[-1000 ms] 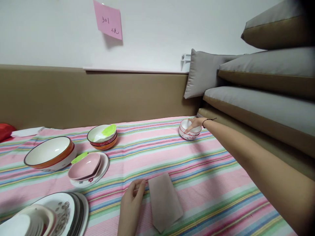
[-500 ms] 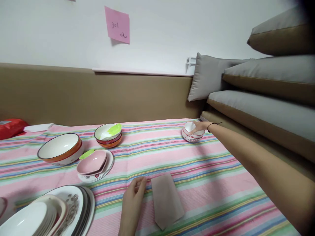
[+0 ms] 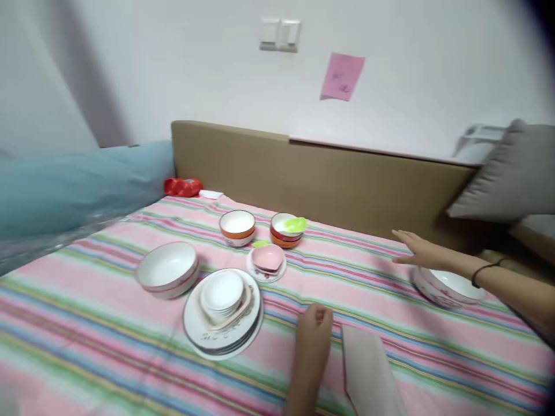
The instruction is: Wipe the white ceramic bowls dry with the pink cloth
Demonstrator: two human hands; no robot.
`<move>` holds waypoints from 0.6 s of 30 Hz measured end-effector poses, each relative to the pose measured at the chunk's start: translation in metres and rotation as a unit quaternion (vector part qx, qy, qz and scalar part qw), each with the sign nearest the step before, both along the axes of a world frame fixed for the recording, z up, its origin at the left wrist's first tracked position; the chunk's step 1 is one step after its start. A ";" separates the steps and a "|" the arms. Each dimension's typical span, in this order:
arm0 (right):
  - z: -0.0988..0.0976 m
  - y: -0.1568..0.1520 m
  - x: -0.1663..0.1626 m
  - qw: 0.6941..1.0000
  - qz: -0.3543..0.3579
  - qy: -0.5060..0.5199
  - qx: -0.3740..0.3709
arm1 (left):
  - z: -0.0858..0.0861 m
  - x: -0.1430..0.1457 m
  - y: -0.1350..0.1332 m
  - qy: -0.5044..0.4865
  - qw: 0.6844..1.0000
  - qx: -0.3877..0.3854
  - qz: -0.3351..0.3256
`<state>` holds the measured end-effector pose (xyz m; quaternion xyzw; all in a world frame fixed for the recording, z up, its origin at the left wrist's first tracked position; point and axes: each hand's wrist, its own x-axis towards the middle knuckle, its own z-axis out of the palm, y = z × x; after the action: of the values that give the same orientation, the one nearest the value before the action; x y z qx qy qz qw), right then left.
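My right hand [image 3: 414, 249] is open with its fingers spread, holding nothing. It hovers just above and left of a stack of white bowls [image 3: 437, 292] with a red pattern. My left hand [image 3: 314, 329] is loosely closed over the striped cloth, with nothing visible in it. Beside it on the right lies a folded beige cloth [image 3: 370, 370]. To its left stand stacked plates [image 3: 195, 318] with a dark pattern, topped by a squarish dish and several small white bowls [image 3: 222, 292]. Pink dishes [image 3: 267, 257] rest on small white plates further back.
Large white bowls [image 3: 167, 268] stand at left. Two bowl stacks, one orange-rimmed [image 3: 237, 226] and one holding a green spoon-like piece [image 3: 296, 225], stand behind. A red package [image 3: 182, 187], a blue cushion [image 3: 87, 185], a brown headboard [image 3: 347, 185] and a grey pillow [image 3: 511, 179] border the striped cloth.
The view has swung left, bringing the blue cushion and more bowls into sight. My right hand has let go of the red-patterned bowls and lifted off them. My left hand stays beside the folded cloth.
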<state>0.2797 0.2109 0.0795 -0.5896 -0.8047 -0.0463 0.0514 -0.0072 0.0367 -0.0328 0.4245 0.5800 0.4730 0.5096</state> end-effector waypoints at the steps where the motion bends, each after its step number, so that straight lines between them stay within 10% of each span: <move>1: -0.001 0.005 -0.025 0.999 0.024 -0.009 -0.030 | 0.000 0.000 -0.002 -0.012 1.000 -0.005 0.006; 11: 0.029 -0.056 -0.353 0.909 0.416 -0.025 -0.004 | -0.004 -0.025 -0.029 0.032 0.999 -0.030 -0.019; 18: 0.025 -0.086 -0.471 0.879 0.475 -0.040 0.019 | 0.004 -0.048 -0.030 0.086 0.993 -0.063 -0.047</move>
<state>-0.1916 0.1250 0.1044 -0.1330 -0.9885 -0.0551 0.0457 -0.0547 0.0071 -0.0293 0.4572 0.6296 0.3728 0.5055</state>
